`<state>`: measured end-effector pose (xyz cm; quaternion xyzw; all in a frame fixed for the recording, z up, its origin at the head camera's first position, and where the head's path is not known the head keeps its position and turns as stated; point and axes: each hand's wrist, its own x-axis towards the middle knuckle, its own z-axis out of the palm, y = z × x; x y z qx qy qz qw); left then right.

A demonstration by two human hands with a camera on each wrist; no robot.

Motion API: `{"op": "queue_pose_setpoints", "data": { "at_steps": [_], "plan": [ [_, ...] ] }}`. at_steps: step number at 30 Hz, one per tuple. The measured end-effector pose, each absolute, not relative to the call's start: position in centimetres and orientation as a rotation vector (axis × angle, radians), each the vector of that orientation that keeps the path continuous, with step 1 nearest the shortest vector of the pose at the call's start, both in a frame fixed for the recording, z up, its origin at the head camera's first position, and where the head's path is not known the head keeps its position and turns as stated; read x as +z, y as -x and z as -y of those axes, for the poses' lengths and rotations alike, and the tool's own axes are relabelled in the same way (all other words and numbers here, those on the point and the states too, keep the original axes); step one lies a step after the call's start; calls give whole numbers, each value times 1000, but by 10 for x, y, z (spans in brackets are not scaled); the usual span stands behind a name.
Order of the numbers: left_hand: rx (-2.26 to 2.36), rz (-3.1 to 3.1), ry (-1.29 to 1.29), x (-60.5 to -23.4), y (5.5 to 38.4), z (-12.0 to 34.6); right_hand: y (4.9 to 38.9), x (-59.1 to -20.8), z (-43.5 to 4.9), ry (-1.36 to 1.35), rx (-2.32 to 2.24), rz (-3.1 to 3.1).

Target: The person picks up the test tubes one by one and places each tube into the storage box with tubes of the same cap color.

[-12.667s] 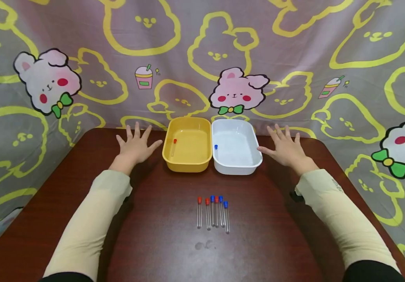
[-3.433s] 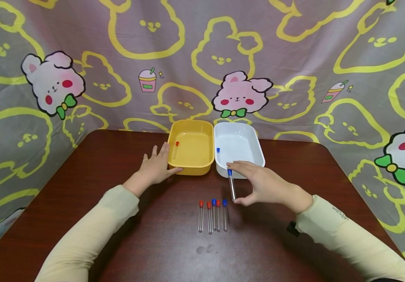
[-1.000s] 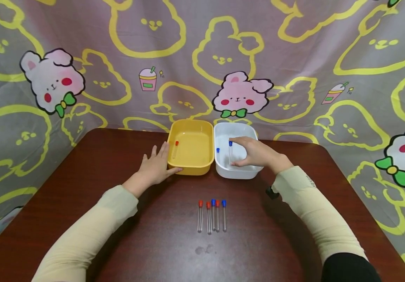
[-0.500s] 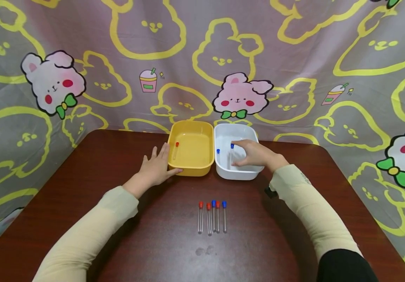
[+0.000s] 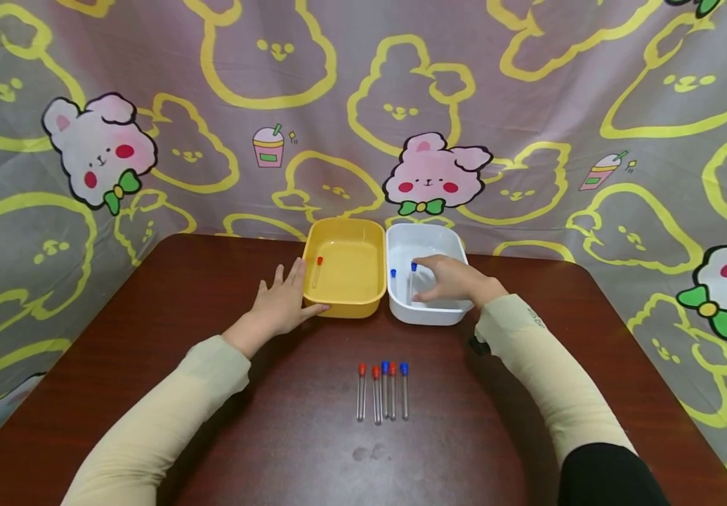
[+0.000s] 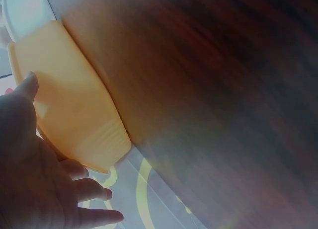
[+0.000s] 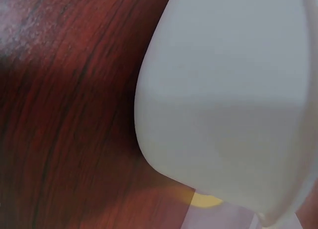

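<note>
As the head view shows, the right hand point(image 5: 454, 277) reaches over the 4 o'clock rim of the white tray point(image 5: 429, 318) and pinches a blue-capped tube point(image 5: 411, 287) inside it, fingers at the cap, thumb by the foot. Holding both ends probably keeps the slim glass steady. Toward 9 o'clock from it lies another blue cap point(image 5: 393, 273), its tube hard to make out against the white. The left hand point(image 5: 277, 302) is spread flat-fingered at the 8 o'clock edge of the yellow tray point(image 5: 353, 267), likely bracing it; inside lies a red-capped tube point(image 5: 317, 274). Cap colour seems to decide which tray a tube lies in. At 6 o'clock on the desk point(image 5: 300, 422), five tubes point(image 5: 385, 393) lie with caps toward 12, perhaps for easy picking.

From the left wrist, the thumb overlaps the yellow wall near its rim, while the extended fingers reach past the tray toward 5 o'clock.

From the right wrist, the white tray's outer wall fills the 3 o'clock side; the hand is out of sight, so its grip cannot be told there.
</note>
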<state>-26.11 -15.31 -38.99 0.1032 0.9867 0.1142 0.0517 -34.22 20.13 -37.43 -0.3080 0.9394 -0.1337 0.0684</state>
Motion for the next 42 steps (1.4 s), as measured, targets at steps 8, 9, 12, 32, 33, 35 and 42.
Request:
{"op": "queue_pose_setpoints", "data": {
  "at_steps": [8, 9, 12, 32, 33, 35, 42],
  "plan": [
    [340, -3004, -313, -389, 260, 153, 344, -377, -197, 935, -343, -2824],
    [338, -3005, -312, -389, 260, 153, 344, -376, -196, 942, -327, -2824],
    [334, -3008, -315, -388, 259, 153, 346, -378, -194, 928, -261, -2827],
    [360, -3014, -318, -387, 258, 153, 362, -382, -181, 905, -200, -2748],
    [363, -3013, -317, -386, 258, 153, 362, -382, -180, 912, -200, -2745],
    [361, -3013, -318, -386, 258, 153, 363, -381, -179, 925, -205, -2735],
    [360, -3014, -319, -388, 259, 154, 367, -382, -176, 916, -196, -2713]
  ]
}}
